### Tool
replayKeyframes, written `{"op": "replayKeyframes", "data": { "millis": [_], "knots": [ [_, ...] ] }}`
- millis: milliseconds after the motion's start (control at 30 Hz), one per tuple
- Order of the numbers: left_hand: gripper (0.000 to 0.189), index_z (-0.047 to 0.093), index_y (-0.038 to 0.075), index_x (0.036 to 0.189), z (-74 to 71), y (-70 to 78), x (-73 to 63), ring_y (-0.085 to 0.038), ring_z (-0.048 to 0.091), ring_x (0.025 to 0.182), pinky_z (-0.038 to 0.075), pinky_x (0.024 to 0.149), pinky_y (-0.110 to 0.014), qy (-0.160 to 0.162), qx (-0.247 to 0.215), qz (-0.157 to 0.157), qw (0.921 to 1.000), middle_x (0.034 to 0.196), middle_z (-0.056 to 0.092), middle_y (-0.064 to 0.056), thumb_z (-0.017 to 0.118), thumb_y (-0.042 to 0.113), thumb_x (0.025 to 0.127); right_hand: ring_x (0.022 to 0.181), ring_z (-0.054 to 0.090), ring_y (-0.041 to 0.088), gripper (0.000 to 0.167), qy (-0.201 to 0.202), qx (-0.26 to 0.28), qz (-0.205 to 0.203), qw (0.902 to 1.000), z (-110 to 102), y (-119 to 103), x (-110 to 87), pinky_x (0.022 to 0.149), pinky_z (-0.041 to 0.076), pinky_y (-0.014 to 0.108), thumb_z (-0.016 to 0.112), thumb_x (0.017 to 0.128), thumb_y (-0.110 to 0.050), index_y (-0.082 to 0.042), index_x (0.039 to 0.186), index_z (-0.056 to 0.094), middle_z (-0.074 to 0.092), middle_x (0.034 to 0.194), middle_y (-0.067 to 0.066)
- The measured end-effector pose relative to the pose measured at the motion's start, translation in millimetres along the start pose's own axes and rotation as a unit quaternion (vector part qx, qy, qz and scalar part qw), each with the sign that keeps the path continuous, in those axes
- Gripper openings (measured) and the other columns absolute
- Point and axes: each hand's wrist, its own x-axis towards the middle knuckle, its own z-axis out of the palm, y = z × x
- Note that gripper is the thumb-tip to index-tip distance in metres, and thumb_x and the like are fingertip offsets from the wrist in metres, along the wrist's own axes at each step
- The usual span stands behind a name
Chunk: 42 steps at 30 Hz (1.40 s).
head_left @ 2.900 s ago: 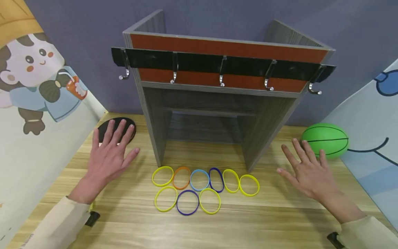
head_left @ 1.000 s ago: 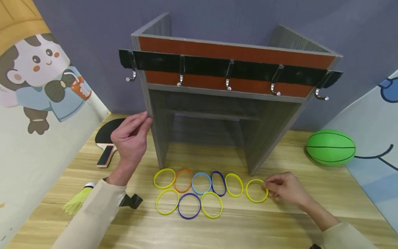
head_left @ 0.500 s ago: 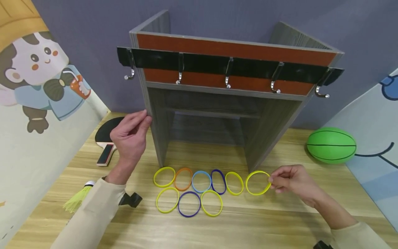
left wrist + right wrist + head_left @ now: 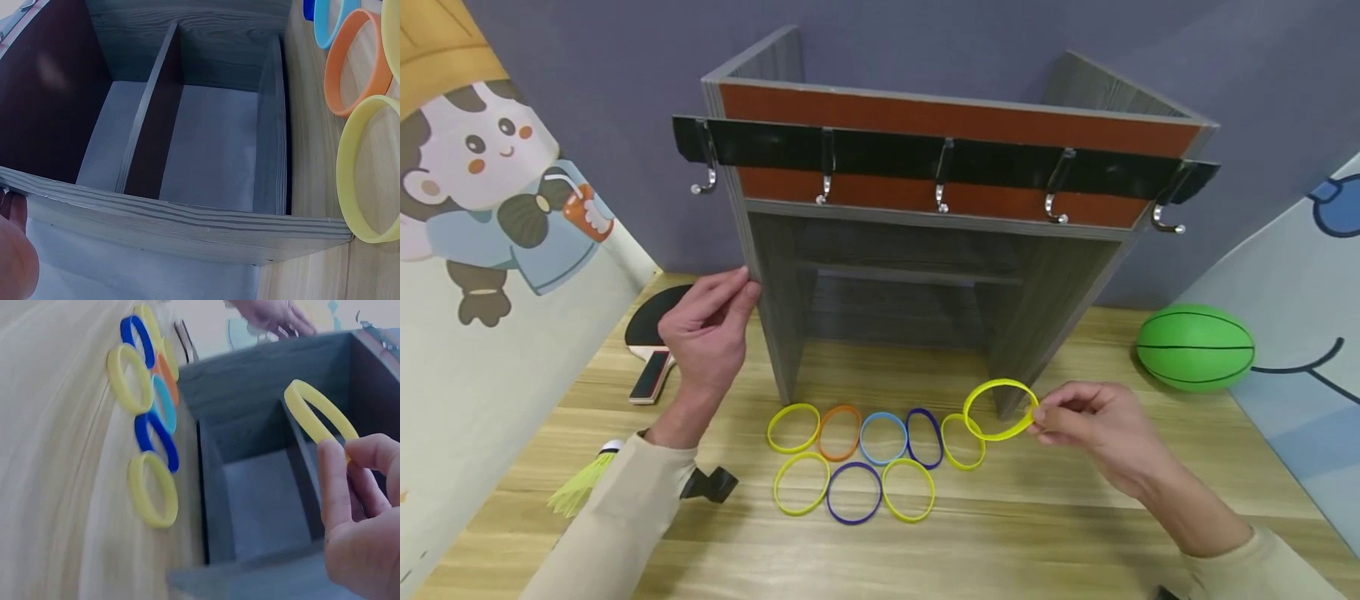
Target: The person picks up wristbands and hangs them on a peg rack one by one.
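Note:
My right hand [image 4: 1101,425] pinches a yellow silicone wristband [image 4: 973,398] by its right side, between thumb and fingers. The band is tilted in front of the right leg of a grey wooden shelf unit [image 4: 1063,283]; in the right wrist view the yellow wristband [image 4: 306,412] overlaps the compartments. With bent fingers, my left hand [image 4: 706,329] holds the front edge of the unit's left side panel [image 4: 187,219]. Across the unit's front runs a black rail [image 4: 880,154] with several silver hooks, all bare.
Two rows of wristbands lie before the unit, among them an orange wristband [image 4: 840,433], a light blue wristband [image 4: 883,439] and a dark blue wristband [image 4: 853,493]. A table tennis bat [image 4: 651,350] and a shuttlecock [image 4: 583,479] lie left, a green ball [image 4: 1195,347] right.
Both hands were spread flat at first. My left hand took hold of the side panel; my right hand picked the rightmost yellow wristband off the table and moved it up and left.

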Motion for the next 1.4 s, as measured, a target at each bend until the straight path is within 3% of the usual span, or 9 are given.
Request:
{"op": "replayKeyframes", "data": {
  "millis": [300, 767, 1067, 1400],
  "knots": [
    [0.021, 0.066, -0.019, 0.086, 1.3, -3.0, -0.4, -0.013, 0.062, 0.069, 0.048, 0.061, -0.019, -0.005, -0.005, 0.006, 1.0000, 0.081, 0.067, -0.021, 0.076, -0.004, 0.077, 0.077, 0.068, 0.025, 0.018, -0.010, 0.040, -0.038, 0.9984, 34.9, -21.6, 14.5, 0.070, 0.054, 0.036, 0.059, 0.085, 0.015, 0.000, 0.087, 0.069, 0.068, 0.084, 0.015],
    [0.022, 0.067, -0.018, 0.087, 4.4, -3.4, 0.7, -0.013, 0.062, 0.068, 0.047, 0.060, -0.018, -0.007, -0.004, 0.013, 0.9999, 0.081, 0.067, -0.022, 0.076, -0.001, 0.077, 0.072, 0.068, 0.025, 0.015, -0.024, 0.023, -0.068, 0.9972, 77.9, -48.5, 42.5, 0.066, 0.054, 0.037, 0.061, 0.084, 0.014, 0.000, 0.082, 0.067, 0.066, 0.082, 0.017],
    [0.022, 0.067, -0.018, 0.086, 2.9, -3.7, -0.6, -0.013, 0.061, 0.067, 0.046, 0.059, -0.018, -0.001, 0.008, 0.018, 0.9998, 0.080, 0.067, -0.023, 0.077, 0.000, 0.076, 0.072, 0.068, 0.026, 0.018, -0.038, 0.103, -0.070, 0.9915, 108.4, -59.5, 61.0, 0.067, 0.055, 0.036, 0.060, 0.082, 0.016, 0.000, 0.080, 0.068, 0.068, 0.081, 0.019],
    [0.021, 0.067, -0.018, 0.086, 0.8, -2.2, -1.5, -0.011, 0.060, 0.066, 0.044, 0.057, -0.017, 0.004, 0.015, 0.012, 0.9998, 0.079, 0.067, -0.021, 0.077, -0.002, 0.076, 0.072, 0.067, 0.027, 0.020, -0.045, 0.143, -0.061, 0.9868, 151.3, -79.6, 78.1, 0.070, 0.054, 0.037, 0.059, 0.082, 0.018, 0.000, 0.076, 0.066, 0.067, 0.079, 0.017]
  ]
}}
